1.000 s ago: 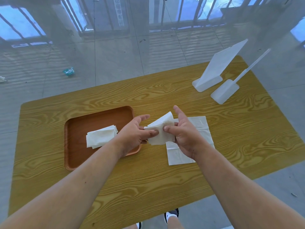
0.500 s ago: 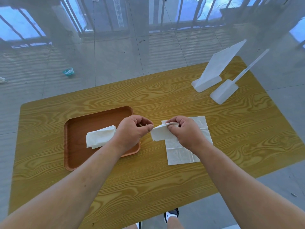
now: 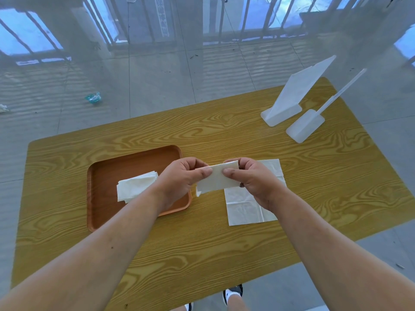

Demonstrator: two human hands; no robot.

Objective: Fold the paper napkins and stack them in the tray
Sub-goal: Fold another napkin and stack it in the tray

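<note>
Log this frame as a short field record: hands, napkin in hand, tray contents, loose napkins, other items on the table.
left hand: left hand pinches the folded napkin at its left end
right hand: right hand pinches its right end
napkin in hand: held above the table, between tray and flat napkin
tray: tray holds a stack of folded napkins
loose: unfolded napkin flat on the table
other: two white plastic stands, far right

Looked like a cafe or canteen-type room, not certain. Wood-grain laminate surface [image 3: 224, 254] stood on a grey tiled floor [image 3: 157, 86]; two white plastic sign stands [image 3: 292, 102] at its far corner, large barred windows [image 3: 247, 16] behind.
</note>
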